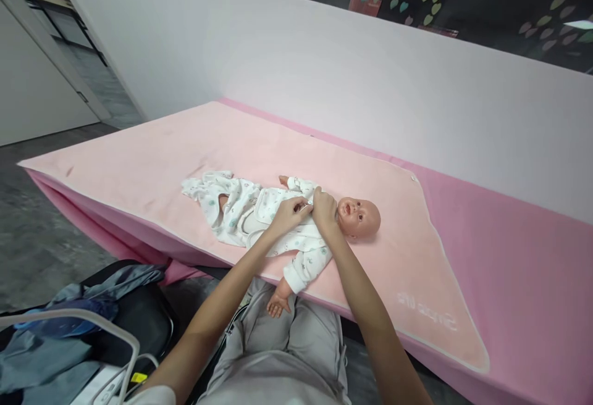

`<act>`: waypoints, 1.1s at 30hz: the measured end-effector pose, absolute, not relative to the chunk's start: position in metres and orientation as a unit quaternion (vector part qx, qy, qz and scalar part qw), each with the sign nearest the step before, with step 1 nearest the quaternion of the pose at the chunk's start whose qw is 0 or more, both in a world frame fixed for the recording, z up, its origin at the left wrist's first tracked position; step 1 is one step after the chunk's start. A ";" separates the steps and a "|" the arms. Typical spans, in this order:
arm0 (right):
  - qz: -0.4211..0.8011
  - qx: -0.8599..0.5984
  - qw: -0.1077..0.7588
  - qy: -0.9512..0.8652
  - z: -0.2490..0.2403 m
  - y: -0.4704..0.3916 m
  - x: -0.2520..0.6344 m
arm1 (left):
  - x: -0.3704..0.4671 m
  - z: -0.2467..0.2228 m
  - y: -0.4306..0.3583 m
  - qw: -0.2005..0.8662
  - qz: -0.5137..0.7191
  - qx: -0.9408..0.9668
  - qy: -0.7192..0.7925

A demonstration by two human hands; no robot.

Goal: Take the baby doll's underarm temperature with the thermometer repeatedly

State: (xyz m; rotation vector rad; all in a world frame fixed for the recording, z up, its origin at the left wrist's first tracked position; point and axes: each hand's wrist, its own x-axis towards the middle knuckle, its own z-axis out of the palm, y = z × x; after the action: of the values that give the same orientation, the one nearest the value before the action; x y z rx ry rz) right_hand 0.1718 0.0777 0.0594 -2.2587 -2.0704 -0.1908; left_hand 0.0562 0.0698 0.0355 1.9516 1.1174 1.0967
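Observation:
A baby doll (368,220) lies on its back, head to the right, in a white printed baby outfit (269,204). Over its chest, my left hand (288,215) pinches the front of the outfit with curled fingers. Close beside it, near the doll's neck, my right hand (325,208) is closed on the fabric at the collar. My fingers hide the exact spot they grip. The doll's near arm (282,297) hangs over the table edge, its sleeve on. Toward the left, the outfit's leg part (227,207) lies loose and rumpled around the legs.
A peach mat (162,136) with a pink cloth (519,257) beneath covers the table. Behind it stands a white partition (324,78). A black chair (143,312) holding grey-blue clothing (46,355) is at lower left, near a white cable (88,313).

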 end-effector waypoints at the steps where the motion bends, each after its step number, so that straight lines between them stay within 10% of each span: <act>1: -0.062 -0.733 0.035 -0.676 0.058 0.077 0.173 | 0.056 0.041 0.070 0.300 0.395 0.756 0.428; 12: -0.073 -0.682 -0.007 -0.727 0.067 0.076 0.168 | 0.073 0.055 0.148 0.049 0.380 0.731 0.564; 33: 0.086 -0.578 -0.041 -0.810 0.145 0.028 0.226 | 0.069 0.026 0.162 0.119 0.180 0.816 0.536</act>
State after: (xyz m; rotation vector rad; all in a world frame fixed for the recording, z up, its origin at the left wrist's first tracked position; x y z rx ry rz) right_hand 0.2265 0.0277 0.1454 -1.8650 -2.6144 0.2764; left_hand 0.0692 0.1621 0.0258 2.3860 1.5688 0.5255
